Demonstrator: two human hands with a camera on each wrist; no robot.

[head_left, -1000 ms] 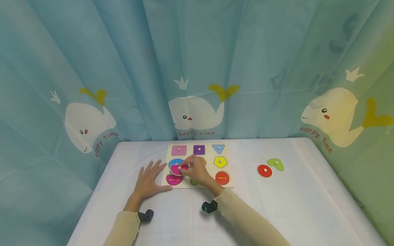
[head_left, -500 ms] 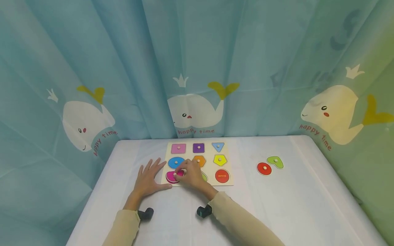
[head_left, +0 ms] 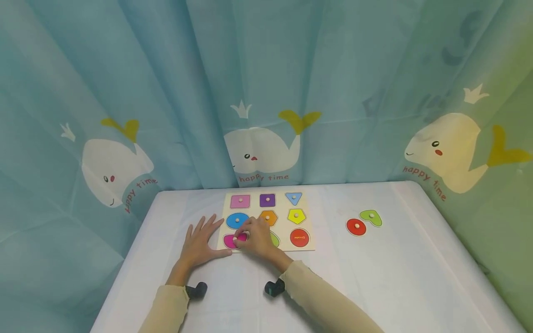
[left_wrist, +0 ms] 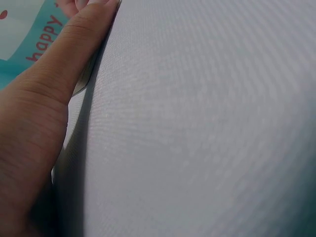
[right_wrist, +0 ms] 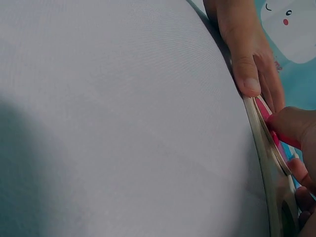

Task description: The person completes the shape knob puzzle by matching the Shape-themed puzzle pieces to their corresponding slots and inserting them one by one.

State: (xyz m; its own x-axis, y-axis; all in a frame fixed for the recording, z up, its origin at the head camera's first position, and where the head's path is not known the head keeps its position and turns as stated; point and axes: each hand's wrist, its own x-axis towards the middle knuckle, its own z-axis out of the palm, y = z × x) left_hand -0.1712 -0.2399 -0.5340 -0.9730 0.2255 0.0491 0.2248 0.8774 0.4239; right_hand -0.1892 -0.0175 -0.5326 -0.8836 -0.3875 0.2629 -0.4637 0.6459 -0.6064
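A pale puzzle board lies near the back of the table. My right hand pinches the knob of a magenta half-round puzzle piece at the board's front left slot. In the right wrist view the piece's wooden edge shows right at the board's surface. My left hand rests spread at the board's left side, its fingers straight and its thumb at the front left corner. The right hand partly covers a green heart slot on the board.
Set in the board are knobbed pieces, among them a blue oval and a yellow pentagon. The red circle slot shows printed lettering. A red round piece and a green heart piece lie to the right. A whale-print curtain hangs behind.
My right hand has carried the magenta half-round piece from over the blue oval toward me to its front left slot, where it now lies lower. The left hand has stayed put.
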